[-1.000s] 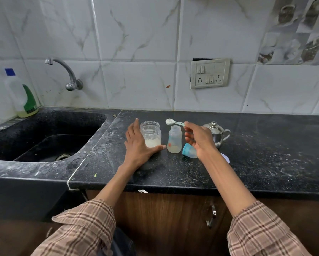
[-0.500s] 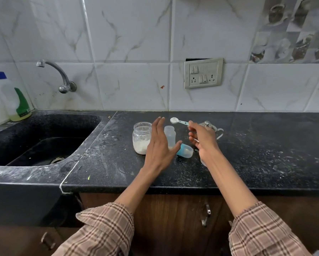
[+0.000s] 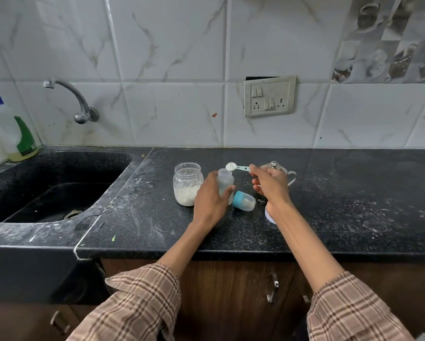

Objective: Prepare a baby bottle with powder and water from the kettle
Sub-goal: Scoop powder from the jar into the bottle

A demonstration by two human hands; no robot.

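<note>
on the far left a detergent bottle (image 3: 16,134) stands at the wall behind the dark sink (image 3: 51,188), with a metal tap (image 3: 80,104) curving out of the tiles above it. to the right, on the black bench (image 3: 341,212), an open glass jar (image 3: 188,183) stands upright with white powder in its lower part. just right of the jar stands the baby bottle (image 3: 225,184), upright and open at the top. the left hand (image 3: 210,200) reaches in from the near side and grips the bottle's body: its fingers (image 3: 207,180) curl round the left and far side while the thumb lies across the near right side, so the bottle sits inside the curl of the hand. the left forearm is stretched forward, wrist low near the bench. above the bottle's mouth a small scoop (image 3: 236,167) heaped with white powder is held roughly level, its bowl right over the opening. the right hand (image 3: 270,185) pinches the scoop's handle between thumb and forefinger, the remaining fingers loosely curled below, the wrist raised above the bench. a blue bottle cap (image 3: 244,200) lies on its side just right of the bottle's base. behind the right hand a steel kettle (image 3: 278,168) stands, mostly hidden. a switch plate (image 3: 269,96) is on the wall above.
</note>
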